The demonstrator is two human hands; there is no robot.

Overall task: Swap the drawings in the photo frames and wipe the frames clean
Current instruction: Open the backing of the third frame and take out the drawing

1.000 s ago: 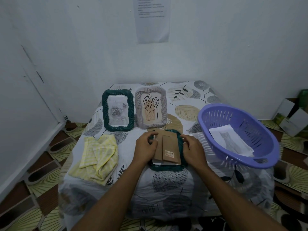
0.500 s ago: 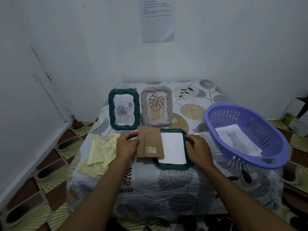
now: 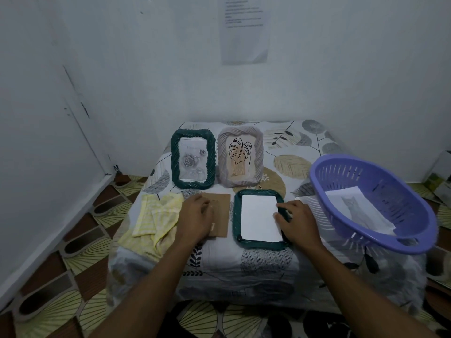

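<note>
Brown cardboard backing board now off the frame and flat on the leaf-patterned desk cloth, just left of the dark green woven frame lying face down; 1 second ago sat on that frame's back, half a second ago halfway across. Left hand spread flat on the board, pressing it down, grip on it loose rather than clenched, fingers blurred. Right hand at the frame's right edge, fingertips touching the white sheet of paper now bared inside the frame; whether pinching the sheet or only resting on it, cannot tell.

Meaning for the task, as a judgement: frame opened, old drawing exposed blank side up and ready to lift out, swap for this frame about half begun. Replacement likely the cat drawing on white paper in the purple slotted plastic basket at the right.

Behind, 2 frames upright and touching side by side: dark green woven frame with a rose sketch and pale grey woven frame with a leaf line drawing. Crumpled yellow checked cloth beside the left hand, untouched, so wiping not yet done.
</note>
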